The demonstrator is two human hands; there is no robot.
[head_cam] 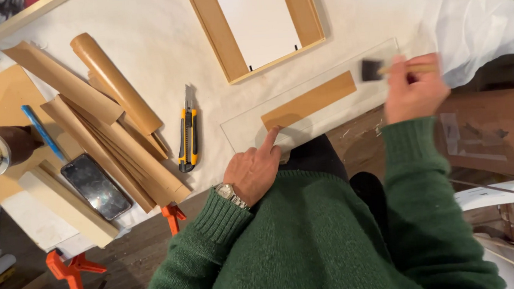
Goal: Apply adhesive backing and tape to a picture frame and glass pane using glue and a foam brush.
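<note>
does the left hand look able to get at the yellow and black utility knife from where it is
Probably yes: the left hand rests on the clear glass pane, and only bare white cloth lies between it and the yellow and black utility knife.

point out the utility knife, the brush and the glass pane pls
utility knife (188,137): head view, on the yellow-and-black handle.
brush (372,69): head view, on the dark foam head, beyond the right hand (413,88).
glass pane (244,130): head view, on its bare left end.

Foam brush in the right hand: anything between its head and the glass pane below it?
Nothing visible. The right hand holds the foam brush over the far right end of the glass pane, with bare glass under its head. The brown strip lies further left; the left hand presses the near edge.
</note>
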